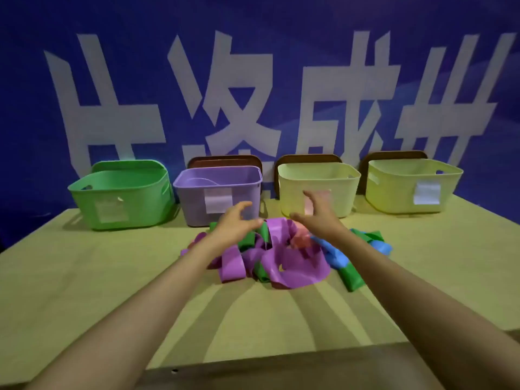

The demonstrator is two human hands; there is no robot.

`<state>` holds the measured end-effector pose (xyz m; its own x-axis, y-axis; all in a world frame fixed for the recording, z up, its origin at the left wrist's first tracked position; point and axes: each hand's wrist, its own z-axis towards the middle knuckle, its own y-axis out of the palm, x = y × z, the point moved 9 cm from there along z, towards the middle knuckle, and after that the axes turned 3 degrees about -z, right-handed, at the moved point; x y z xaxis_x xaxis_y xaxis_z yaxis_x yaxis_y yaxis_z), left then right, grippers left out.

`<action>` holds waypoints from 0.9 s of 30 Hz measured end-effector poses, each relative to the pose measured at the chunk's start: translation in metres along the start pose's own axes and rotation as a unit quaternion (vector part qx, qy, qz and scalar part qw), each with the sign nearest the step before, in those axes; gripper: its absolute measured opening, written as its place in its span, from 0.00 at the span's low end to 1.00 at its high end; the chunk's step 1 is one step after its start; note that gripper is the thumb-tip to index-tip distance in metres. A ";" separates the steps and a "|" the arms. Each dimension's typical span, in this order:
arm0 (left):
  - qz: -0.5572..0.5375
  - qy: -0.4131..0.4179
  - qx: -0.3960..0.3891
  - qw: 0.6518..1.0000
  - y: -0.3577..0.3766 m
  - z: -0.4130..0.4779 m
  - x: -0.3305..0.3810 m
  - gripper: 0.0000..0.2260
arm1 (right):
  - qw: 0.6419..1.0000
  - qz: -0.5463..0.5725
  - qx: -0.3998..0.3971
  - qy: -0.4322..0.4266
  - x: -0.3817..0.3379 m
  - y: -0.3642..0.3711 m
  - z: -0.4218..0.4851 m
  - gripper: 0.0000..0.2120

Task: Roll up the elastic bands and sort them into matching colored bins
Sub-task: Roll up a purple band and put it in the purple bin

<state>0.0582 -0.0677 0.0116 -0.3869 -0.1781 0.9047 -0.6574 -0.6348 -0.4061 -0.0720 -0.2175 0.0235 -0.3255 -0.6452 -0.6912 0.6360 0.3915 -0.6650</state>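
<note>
A tangled heap of elastic bands lies mid-table: purple bands [292, 266], green bands [350, 277], blue bands [334, 253] and a pink band [301, 239]. My left hand [235, 223] hovers over the heap's far left side, fingers spread and relaxed, holding nothing. My right hand [316, 212] hovers over the far right side, also spread and empty. Behind the heap stand a green bin [121, 190], a purple bin [218, 192], a pale yellow bin [318, 190] with a pink label, and a yellow-green bin [410, 187] with a pale blue label.
The wooden table [84, 271] has its front edge near the bottom of the view. A blue banner wall [253, 80] with large white characters rises right behind the bins. Brown lids [225, 161] lean behind three bins.
</note>
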 end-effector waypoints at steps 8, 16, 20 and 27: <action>0.101 0.009 0.001 0.995 0.026 0.004 -0.027 0.27 | 0.996 -0.089 -0.024 0.005 0.011 0.042 0.000 0.28; 0.327 0.021 0.042 0.944 0.025 0.036 -0.045 0.15 | 0.983 -0.171 -0.058 -0.017 0.015 0.072 0.025 0.09; 0.171 0.042 0.139 0.975 -0.002 0.045 -0.051 0.09 | 1.000 -0.015 0.010 -0.017 0.002 0.048 0.038 0.09; -0.058 0.037 0.120 0.990 -0.008 0.056 -0.022 0.17 | 0.964 0.263 0.028 -0.035 -0.033 0.036 0.068 0.12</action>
<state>0.1081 -0.1011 0.0024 -0.3698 -0.0444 0.9281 -0.5308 -0.8097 -0.2502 0.0096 -0.2270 0.0417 0.0990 -0.4095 -0.9069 0.7377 0.6419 -0.2092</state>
